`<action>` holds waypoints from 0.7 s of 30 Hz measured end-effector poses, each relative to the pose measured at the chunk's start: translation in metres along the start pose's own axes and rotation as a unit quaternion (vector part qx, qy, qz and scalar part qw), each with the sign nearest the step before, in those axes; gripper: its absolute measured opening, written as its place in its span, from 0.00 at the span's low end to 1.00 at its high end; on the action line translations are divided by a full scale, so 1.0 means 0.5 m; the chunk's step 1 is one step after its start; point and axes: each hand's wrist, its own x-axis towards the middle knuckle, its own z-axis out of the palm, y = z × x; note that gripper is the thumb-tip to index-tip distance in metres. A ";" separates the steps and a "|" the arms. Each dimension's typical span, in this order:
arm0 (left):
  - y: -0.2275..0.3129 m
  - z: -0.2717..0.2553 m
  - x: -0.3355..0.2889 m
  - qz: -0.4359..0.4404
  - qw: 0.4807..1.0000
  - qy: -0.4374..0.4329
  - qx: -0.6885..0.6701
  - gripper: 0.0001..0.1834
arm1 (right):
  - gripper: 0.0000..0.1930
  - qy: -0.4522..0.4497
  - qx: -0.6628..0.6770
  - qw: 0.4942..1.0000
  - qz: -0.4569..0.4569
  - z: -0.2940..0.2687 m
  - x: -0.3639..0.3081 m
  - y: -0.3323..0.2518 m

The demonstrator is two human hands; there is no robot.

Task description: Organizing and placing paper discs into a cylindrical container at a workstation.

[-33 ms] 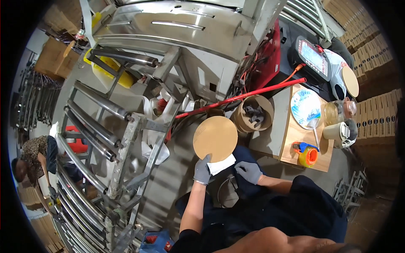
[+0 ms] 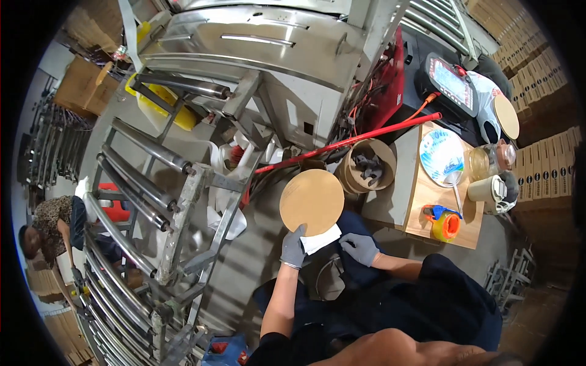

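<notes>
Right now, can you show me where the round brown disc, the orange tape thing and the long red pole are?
round cardboard disc [image 2: 312, 200], head view, middle of its flat face
orange tape dispenser [image 2: 447, 224], head view, its orange roll
long red pole [image 2: 360, 139], head view, midway along the shaft

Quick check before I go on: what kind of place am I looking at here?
Most likely a factory or packaging workshop floor. A large stainless-steel machine with metal rollers fills the view, stacks of cardboard boxes line the edge, and the gloved left hand holds a brown cardboard disc.

Disc [image 2: 312, 200] above the hands, roll [image 2: 368, 166] to its right, tape dispenser [image 2: 445, 223] on board [image 2: 427, 194]
</notes>
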 end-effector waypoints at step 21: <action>-0.261 0.101 -0.385 0.120 0.979 -0.050 0.160 0.20 | 0.21 -0.023 0.614 0.785 0.076 -0.063 -0.239 0.087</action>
